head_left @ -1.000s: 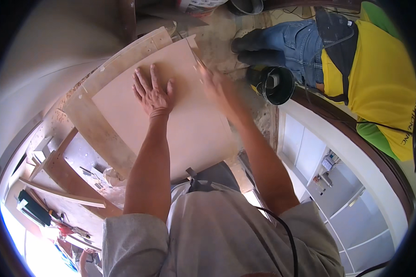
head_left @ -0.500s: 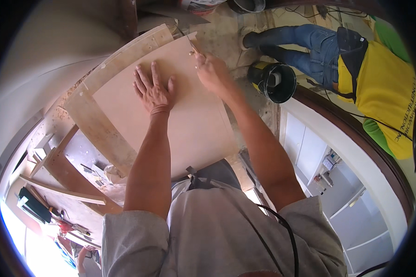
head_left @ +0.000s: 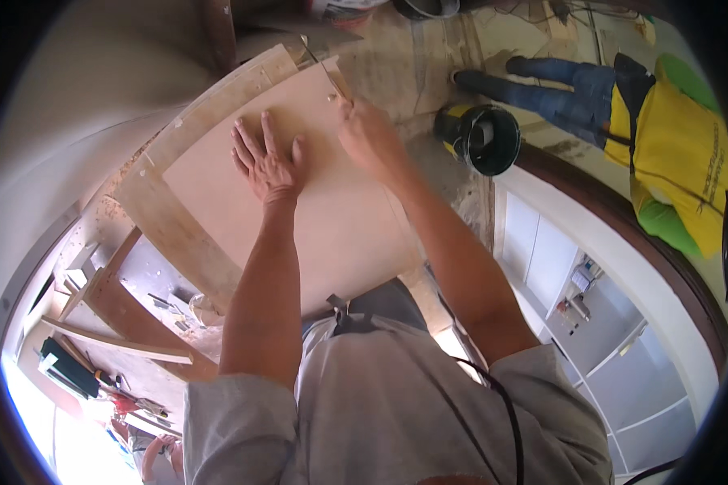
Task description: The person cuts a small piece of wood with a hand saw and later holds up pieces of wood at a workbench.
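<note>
Well off to the left of the left hand and nearer the body, a dark green case [head_left: 66,370] is lying beside some small tools. Nearer that hand, a pale wooden strip [head_left: 121,339] is lying next to a brown plank [head_left: 137,319]. Just left of the left hand, a tan wooden board [head_left: 174,230] is showing from beneath a smooth pinkish-tan sheet [head_left: 323,218]. The left hand [head_left: 271,170] is pressing flat on the sheet, its palm down, its fingers spread and pointing away from the body; it is grasping nothing. The sheet is reaching from under this hand toward the body and across to the right hand. The right hand [head_left: 368,137] is curling around the handle of a thin-bladed tool [head_left: 323,69] at the sheet's right edge, near the far corner, and the blade is pointing up and left from the fist. To the right of this hand, a black bucket [head_left: 493,145] is standing on the floor. Farther right and nearer the body, white shelving [head_left: 615,343] is holding small items. Far right of the hand, a co-worker in a yellow top [head_left: 679,153] and jeans is facing away.
</note>
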A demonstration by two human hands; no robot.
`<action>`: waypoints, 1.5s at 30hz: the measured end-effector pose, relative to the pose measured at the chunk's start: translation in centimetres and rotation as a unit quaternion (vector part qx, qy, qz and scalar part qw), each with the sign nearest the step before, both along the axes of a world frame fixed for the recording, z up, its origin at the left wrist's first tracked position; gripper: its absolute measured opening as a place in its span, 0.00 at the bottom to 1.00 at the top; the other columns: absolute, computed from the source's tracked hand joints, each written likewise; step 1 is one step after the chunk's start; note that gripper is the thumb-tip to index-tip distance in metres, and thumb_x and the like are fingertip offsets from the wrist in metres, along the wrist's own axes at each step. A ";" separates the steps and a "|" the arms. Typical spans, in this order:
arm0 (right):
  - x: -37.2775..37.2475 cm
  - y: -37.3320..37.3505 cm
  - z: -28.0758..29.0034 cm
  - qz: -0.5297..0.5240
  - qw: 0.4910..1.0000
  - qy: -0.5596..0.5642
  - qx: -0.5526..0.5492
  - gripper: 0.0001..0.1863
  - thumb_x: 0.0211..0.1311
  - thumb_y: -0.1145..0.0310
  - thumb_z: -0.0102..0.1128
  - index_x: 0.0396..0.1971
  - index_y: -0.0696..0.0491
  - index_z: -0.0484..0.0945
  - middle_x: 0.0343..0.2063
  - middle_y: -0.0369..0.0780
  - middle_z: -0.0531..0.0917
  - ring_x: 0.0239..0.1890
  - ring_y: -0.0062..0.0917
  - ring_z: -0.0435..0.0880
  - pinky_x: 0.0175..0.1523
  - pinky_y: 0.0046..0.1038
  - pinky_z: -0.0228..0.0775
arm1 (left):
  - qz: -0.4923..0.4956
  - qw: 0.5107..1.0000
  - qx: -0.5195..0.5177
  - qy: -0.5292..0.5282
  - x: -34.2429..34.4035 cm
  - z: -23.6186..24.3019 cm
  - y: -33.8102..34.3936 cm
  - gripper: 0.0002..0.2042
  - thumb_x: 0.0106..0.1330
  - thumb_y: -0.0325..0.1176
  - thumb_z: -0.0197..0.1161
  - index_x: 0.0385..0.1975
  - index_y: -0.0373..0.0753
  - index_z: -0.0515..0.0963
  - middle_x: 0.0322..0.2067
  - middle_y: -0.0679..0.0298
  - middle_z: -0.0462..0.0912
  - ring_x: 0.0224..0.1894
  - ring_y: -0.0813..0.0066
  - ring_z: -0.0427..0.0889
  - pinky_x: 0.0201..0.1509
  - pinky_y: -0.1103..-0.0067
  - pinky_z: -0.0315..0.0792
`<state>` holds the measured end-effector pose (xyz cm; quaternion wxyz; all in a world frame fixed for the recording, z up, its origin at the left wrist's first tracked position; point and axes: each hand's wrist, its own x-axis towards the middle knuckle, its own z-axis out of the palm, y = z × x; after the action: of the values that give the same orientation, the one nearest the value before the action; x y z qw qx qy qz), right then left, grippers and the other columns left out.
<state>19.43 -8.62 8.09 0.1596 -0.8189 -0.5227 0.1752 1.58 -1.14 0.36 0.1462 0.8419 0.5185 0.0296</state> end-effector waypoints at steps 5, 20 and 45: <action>-2.3 -4.9 5.2 -0.108 0.976 0.171 -0.078 0.18 0.76 0.60 0.45 0.50 0.60 0.72 0.25 0.59 0.81 0.31 0.60 0.81 0.35 0.51 0.73 | 0.009 1.000 0.018 0.002 -0.7 -0.4 0.4 0.39 0.68 0.63 0.53 0.77 0.58 0.53 0.77 0.48 0.47 0.78 0.49 0.45 0.77 0.53 0.44; -0.9 0.3 2.8 -0.047 0.995 0.082 -0.024 0.11 0.71 0.71 0.47 0.47 0.54 0.77 0.32 0.54 0.81 0.30 0.51 0.83 0.33 0.45 0.77 | 0.010 1.000 0.012 0.007 -0.5 -0.3 0.3 0.39 0.67 0.63 0.53 0.76 0.57 0.55 0.77 0.49 0.46 0.78 0.49 0.45 0.77 0.52 0.43; -6.3 -13.5 7.8 -0.192 0.951 0.189 -0.153 0.13 0.75 0.61 0.48 0.43 0.56 0.73 0.31 0.56 0.81 0.34 0.58 0.81 0.37 0.52 0.72 | 0.015 1.000 0.001 0.012 -1.2 -0.4 0.4 0.39 0.68 0.64 0.52 0.77 0.59 0.52 0.77 0.49 0.44 0.79 0.49 0.44 0.77 0.53 0.43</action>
<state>13.14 -22.12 15.92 0.1591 -0.8705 -0.2828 0.3702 0.36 -0.76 -0.01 0.1387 0.8345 0.5329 0.0224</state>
